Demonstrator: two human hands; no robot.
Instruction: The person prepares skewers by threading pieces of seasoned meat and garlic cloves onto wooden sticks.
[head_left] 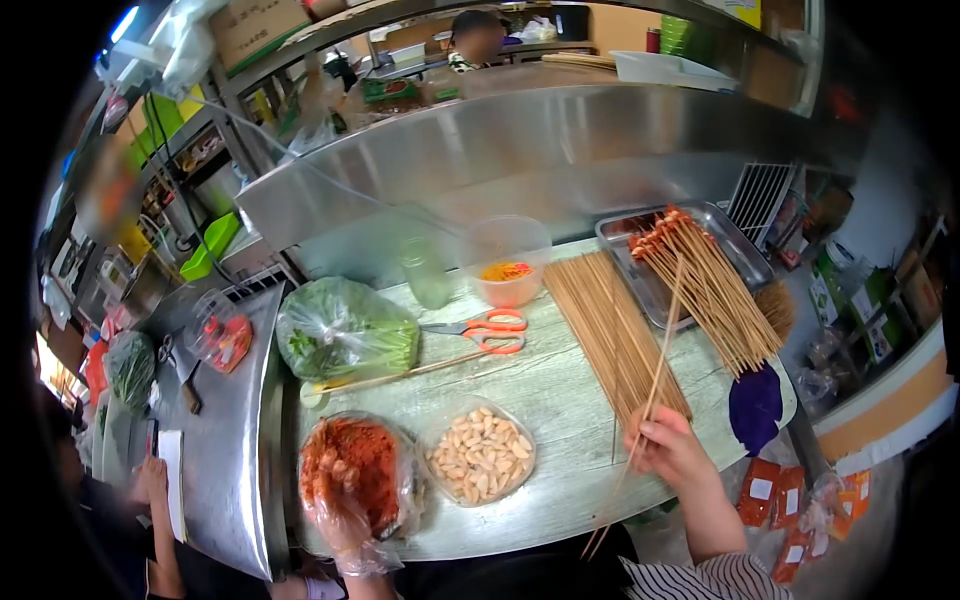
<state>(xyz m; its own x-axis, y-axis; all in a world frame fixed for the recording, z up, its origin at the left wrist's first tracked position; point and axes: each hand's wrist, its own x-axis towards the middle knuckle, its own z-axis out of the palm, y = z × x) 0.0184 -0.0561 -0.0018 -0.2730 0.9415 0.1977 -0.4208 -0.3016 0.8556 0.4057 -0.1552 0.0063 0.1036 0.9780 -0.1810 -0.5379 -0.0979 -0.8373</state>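
My left hand (340,510), in a clear plastic glove, reaches into a bowl of red, spice-coated food (375,460). Its fingers are curled and smeared red; what they grip is hidden. Thin bamboo skewers (655,385) are pinched in my right hand (665,445), slanting across the table's front edge. Just beyond that hand lies a wide bundle of bare skewers (600,330). Peeled garlic cloves (480,455) fill a clear container between my hands. Loaded skewers (700,280) with reddish pieces on their far ends rest across a metal tray (615,235).
Orange-handled scissors (495,320) lie beside a bag of green vegetables (345,330). Behind stand a plastic tub (507,245) and a green jar (427,272). A purple cloth (755,410) hangs at the right edge. Another person's hand (150,480) is at the left counter.
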